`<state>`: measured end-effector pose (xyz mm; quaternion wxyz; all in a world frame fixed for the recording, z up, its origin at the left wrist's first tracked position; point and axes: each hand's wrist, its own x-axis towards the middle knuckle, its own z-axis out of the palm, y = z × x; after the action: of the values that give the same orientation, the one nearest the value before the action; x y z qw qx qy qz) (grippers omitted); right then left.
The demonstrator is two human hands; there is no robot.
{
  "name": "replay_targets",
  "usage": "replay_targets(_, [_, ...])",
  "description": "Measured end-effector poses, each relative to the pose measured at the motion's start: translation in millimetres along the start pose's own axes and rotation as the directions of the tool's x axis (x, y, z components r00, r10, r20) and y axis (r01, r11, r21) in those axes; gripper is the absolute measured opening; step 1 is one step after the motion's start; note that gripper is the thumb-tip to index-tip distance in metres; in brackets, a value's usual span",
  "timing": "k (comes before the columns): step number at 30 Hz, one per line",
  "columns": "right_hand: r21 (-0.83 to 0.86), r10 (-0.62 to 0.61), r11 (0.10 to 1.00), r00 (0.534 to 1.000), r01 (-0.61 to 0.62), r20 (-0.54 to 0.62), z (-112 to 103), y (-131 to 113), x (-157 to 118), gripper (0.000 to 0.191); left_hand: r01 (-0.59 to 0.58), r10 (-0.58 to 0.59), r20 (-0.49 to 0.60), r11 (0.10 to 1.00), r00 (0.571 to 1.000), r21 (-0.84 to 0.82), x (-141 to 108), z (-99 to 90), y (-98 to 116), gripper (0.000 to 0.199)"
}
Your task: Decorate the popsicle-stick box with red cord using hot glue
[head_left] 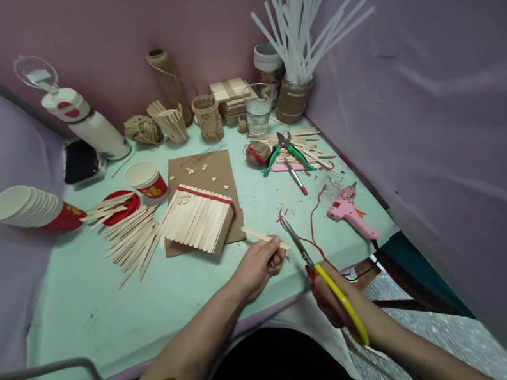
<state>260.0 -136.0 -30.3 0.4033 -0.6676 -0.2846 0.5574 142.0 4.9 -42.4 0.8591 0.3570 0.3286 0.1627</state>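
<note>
My left hand (263,263) is closed around a wooden craft stick (255,234), which pokes out past the fingers on both sides above the table's front edge. Yellow-handled scissors (297,239) are gripped in my right hand (332,297), their blades pointing up and away, just right of the stick and apart from it. Red yarn (312,232) lies on the table beside the blades. Ahead of my left hand, a box-like piece made of craft sticks (200,218) with a red yarn band rests on a cardboard sheet (221,169).
Loose craft sticks (133,242) spread at the left, near stacked paper cups (26,212). To the right lie a pink glue gun (352,212), green-handled cutters (285,152) and a marker (296,176). A bottle (98,131), twine ball (143,129) and water cup (259,114) stand behind.
</note>
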Motion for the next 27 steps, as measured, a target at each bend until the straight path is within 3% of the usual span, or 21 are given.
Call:
replay_targets(3, [0.201,0.062,0.977,0.995,-0.077,0.081,0,-6,5,0.052,0.004,-0.004,0.02,0.999,1.0,-0.032,-1,-0.2,3,0.049])
replay_targets(7, [0.291,-0.026,0.956,0.999,0.019,0.019,-3,-16,15,0.051,0.015,-0.014,0.046,1.0,0.999,-0.019,-1,-1.4,6,0.043])
replay_targets(13, [0.147,-0.077,0.985,0.994,0.087,-0.075,-9,-32,19,0.046,0.014,-0.02,0.093,0.998,0.995,0.059,3,-6.3,16,0.038])
replay_targets(18, [0.01,-0.168,0.984,0.956,0.176,-0.239,-9,-47,31,0.039,0.058,-0.079,0.125,0.985,0.989,0.163,0,-7.2,21,0.045])
replay_targets(23, [0.09,-0.16,0.979,0.967,0.18,-0.196,1,-61,50,0.037,0.0,-0.078,0.198,0.93,0.977,0.367,-5,-1.9,27,0.058])
replay_targets(27, [0.141,-0.19,0.965,0.958,0.223,-0.214,11,-68,59,0.038,0.007,-0.073,0.17,0.933,0.983,0.359,-6,0.1,24,0.063])
